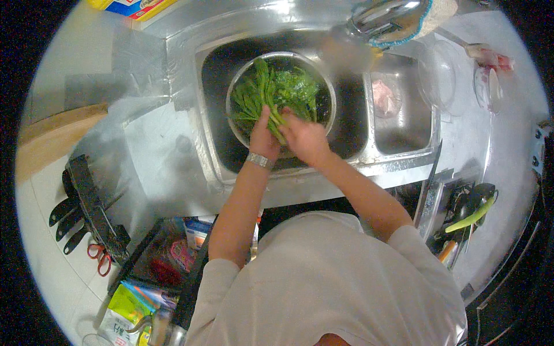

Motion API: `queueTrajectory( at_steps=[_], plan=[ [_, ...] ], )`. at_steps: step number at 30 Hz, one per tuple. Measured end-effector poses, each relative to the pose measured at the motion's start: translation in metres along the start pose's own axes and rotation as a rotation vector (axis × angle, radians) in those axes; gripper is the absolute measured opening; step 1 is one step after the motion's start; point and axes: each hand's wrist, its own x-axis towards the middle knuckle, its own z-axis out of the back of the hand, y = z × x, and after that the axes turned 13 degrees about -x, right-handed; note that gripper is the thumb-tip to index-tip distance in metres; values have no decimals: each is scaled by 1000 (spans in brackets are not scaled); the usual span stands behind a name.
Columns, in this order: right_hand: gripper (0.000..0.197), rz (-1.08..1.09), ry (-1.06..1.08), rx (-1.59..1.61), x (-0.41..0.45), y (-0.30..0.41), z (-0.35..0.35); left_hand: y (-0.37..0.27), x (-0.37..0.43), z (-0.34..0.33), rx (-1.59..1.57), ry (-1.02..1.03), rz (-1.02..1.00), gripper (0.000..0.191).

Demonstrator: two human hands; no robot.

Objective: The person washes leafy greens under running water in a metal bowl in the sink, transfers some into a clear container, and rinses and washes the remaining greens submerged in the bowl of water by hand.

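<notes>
My left hand [264, 137], with a metal-banded watch [259, 160] at its wrist, grips a bunch of green leafy vegetables [265, 84] by the stems. Close beside it, my right hand [306, 139] is slightly blurred, its fingers bent in at the lower stems. Whether it grips them I cannot tell. Both hands are over the near side of a round bowl [333, 108] standing in the large sink basin [350, 138]. More wet greens [298, 86] fill the bowl, and water glistens among them.
Pale pink raw meat [384, 98] lies in the small right basin [402, 136]. The faucet [337, 49] is blurred. A knife rack [93, 203] with red-handled scissors [100, 259] is at left. A long green vegetable [471, 215] lies at right.
</notes>
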Motion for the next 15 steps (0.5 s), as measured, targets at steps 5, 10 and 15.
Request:
queueTrajectory(
  at_steps=[5, 10, 15],
  plan=[
    [27, 112, 170, -162, -14, 0, -3, -10, 0, 15, 279, -165, 88, 33],
    [22, 24, 99, -7, -16, -45, -8, -18, -1, 14, 142, -86, -70, 24],
    [17, -84, 476, -521, 31, -73, -23, -21, -7, 19, 151, -78, -118, 17]
  ],
)
